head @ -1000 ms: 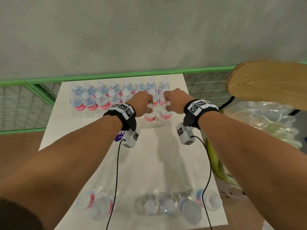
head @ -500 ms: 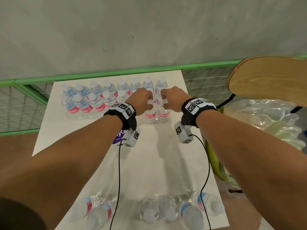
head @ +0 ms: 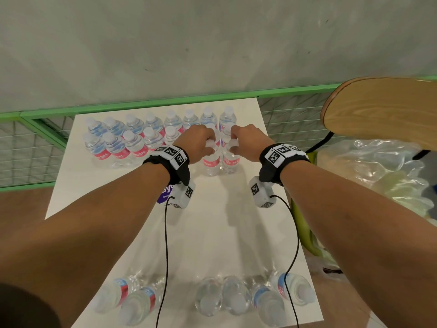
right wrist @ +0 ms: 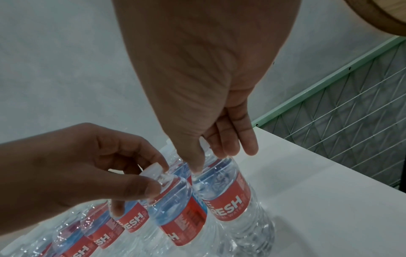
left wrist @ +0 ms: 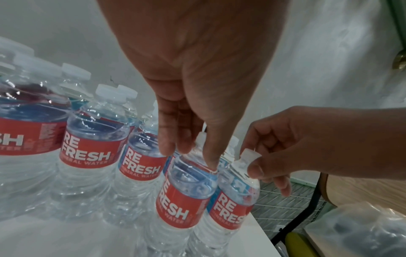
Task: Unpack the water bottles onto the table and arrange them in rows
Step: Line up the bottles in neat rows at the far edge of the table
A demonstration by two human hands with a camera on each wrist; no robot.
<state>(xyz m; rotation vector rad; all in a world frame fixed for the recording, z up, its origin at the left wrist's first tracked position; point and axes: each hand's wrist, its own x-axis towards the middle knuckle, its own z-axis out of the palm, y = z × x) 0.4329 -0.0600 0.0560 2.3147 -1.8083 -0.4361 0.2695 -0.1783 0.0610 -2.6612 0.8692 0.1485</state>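
Left hand [head: 197, 143] pinching the neck of one upright water bottle [head: 211, 162] just under its cap, fingers curled round from above. Right hand [head: 246, 142] gripping the neighbouring bottle [head: 230, 160] likewise, body hanging below the fingertips. Both bottles touching, standing on the white table [head: 212, 221] at the near row's right end.
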